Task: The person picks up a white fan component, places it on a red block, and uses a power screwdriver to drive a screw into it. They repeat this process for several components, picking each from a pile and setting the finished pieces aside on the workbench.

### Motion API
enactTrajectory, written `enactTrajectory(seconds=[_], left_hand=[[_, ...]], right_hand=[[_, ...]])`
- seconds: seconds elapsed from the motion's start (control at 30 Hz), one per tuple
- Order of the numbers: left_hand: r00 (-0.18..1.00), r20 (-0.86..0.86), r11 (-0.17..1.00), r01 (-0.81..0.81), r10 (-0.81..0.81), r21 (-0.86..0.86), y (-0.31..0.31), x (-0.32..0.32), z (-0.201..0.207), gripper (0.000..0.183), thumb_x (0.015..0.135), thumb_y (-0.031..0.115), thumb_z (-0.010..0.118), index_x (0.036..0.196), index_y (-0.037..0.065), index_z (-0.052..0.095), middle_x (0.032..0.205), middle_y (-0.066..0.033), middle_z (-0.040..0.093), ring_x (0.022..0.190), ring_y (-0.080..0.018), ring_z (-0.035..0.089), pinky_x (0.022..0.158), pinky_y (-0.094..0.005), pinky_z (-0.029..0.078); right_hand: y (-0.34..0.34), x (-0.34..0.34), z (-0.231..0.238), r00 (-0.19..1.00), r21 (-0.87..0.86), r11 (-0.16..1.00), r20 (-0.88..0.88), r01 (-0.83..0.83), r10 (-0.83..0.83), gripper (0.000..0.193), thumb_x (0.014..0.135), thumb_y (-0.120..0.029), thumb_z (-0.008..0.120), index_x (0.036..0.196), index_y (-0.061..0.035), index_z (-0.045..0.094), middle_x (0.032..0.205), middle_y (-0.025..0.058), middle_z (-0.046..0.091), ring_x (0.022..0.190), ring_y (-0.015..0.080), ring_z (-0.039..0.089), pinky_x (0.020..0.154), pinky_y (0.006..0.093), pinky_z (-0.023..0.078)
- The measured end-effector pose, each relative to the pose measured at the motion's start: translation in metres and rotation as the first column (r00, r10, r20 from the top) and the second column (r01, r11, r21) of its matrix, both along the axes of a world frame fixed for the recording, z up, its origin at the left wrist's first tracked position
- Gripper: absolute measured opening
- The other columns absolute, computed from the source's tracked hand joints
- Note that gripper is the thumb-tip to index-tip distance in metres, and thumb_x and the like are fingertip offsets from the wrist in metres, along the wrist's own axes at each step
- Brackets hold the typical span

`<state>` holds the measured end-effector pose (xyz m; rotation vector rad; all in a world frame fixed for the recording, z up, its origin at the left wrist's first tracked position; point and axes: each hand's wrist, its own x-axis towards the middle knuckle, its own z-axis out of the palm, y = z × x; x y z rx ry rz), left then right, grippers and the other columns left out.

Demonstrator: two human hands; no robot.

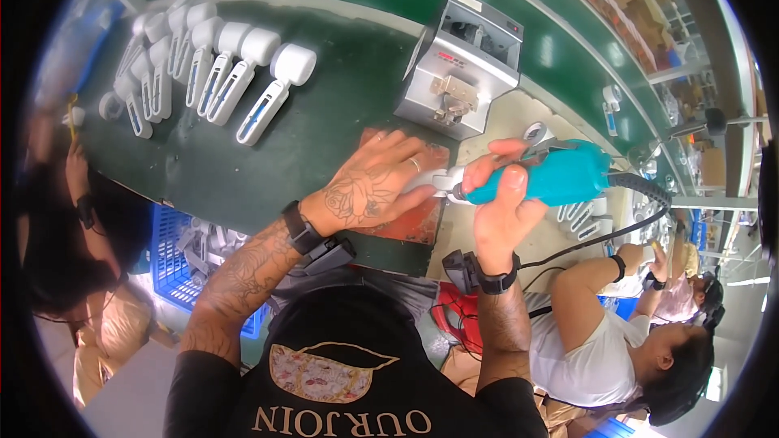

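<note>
My right hand (507,207) is closed around a teal power screwdriver (568,174), its tip pointing left. My left hand (380,182), with a ring on one finger, is closed on a white plastic part (441,182) over a reddish-brown board (412,227). The driver's tip meets this part, or lies very close to it. My fingers hide most of the part, so its whole shape cannot be made out. Beyond my hands stands a grey metal screw feeder (458,65) with an open top.
Several white long-handled, round-headed devices (264,105) lie on the green table (324,49) at the far left. A blue crate (174,255) of white parts sits below the near edge. The driver's black cord (641,231) loops right, near a co-worker in white (584,332). Another person (65,227) is at left.
</note>
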<state>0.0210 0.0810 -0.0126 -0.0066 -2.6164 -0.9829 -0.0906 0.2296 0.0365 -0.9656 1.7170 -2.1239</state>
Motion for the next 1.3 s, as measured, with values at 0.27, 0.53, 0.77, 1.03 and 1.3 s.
enactTrajectory(seconds=[0.27, 0.53, 0.77, 1.03, 1.3], left_hand=[[0.996, -0.09, 0.996, -0.02, 0.012, -0.09, 0.0, -0.002, -0.005, 0.05, 0.09, 0.025, 0.068, 0.136, 0.009, 0.057, 0.111, -0.0099, 0.059, 0.102, -0.0304, 0.055, 0.089, -0.0436, 0.043], [0.995, -0.1, 0.995, -0.011, 0.001, -0.1, 0.001, -0.005, -0.002, 0.051, 0.089, 0.024, 0.068, 0.137, 0.008, 0.057, 0.11, -0.0106, 0.059, 0.101, -0.0316, 0.056, 0.089, -0.0437, 0.044], [0.905, -0.405, 0.974, 0.041, -0.131, -0.223, 0.008, 0.017, -0.008, 0.041, 0.075, 0.024, 0.075, 0.113, 0.01, 0.066, 0.112, -0.01, 0.064, 0.102, -0.0278, 0.063, 0.092, -0.0434, 0.049], [0.664, -0.157, 0.674, -0.665, 0.731, 0.321, -0.05, 0.118, 0.019, 0.036, 0.089, 0.02, 0.076, 0.119, 0.001, 0.066, 0.111, -0.0178, 0.07, 0.102, -0.032, 0.069, 0.091, -0.0399, 0.054], [-0.204, -0.127, -0.121, -0.871, 0.971, 0.477, -0.245, 0.284, -0.034, 0.059, 0.097, 0.022, 0.061, 0.143, -0.009, 0.042, 0.139, -0.0274, 0.053, 0.128, -0.0342, 0.055, 0.109, -0.0393, 0.04]], right_hand=[[-0.002, 0.0, -0.018, 0.999, -0.033, 0.998, -0.013, -0.049, 0.049, 0.039, 0.104, -0.037, 0.057, 0.101, 0.0007, 0.051, 0.074, 0.0085, 0.055, 0.066, 0.0182, 0.055, 0.062, 0.0346, 0.048], [-0.005, 0.0, -0.015, 0.999, -0.05, 0.998, -0.024, -0.047, 0.046, 0.034, 0.105, -0.033, 0.057, 0.098, 0.0002, 0.052, 0.074, 0.0074, 0.055, 0.066, 0.0174, 0.055, 0.064, 0.0324, 0.048], [0.022, 0.011, -0.018, 0.908, -0.178, 0.984, 0.408, -0.027, 0.098, 0.051, 0.099, -0.051, 0.059, 0.113, -0.0024, 0.057, 0.075, 0.0062, 0.057, 0.066, 0.0162, 0.054, 0.06, 0.029, 0.043], [0.073, 0.051, 0.024, 0.978, -0.308, 0.932, 0.136, 0.191, -0.155, 0.057, 0.097, -0.065, 0.051, 0.1, -0.0083, 0.046, 0.062, 0.0019, 0.046, 0.049, 0.012, 0.043, 0.047, 0.0249, 0.034], [0.092, 0.052, -0.002, 0.991, -0.22, 0.971, 0.113, 0.095, -0.071, 0.054, 0.103, -0.059, 0.045, 0.11, -0.0052, 0.05, 0.065, 0.0023, 0.045, 0.054, 0.0128, 0.04, 0.054, 0.0264, 0.035]])
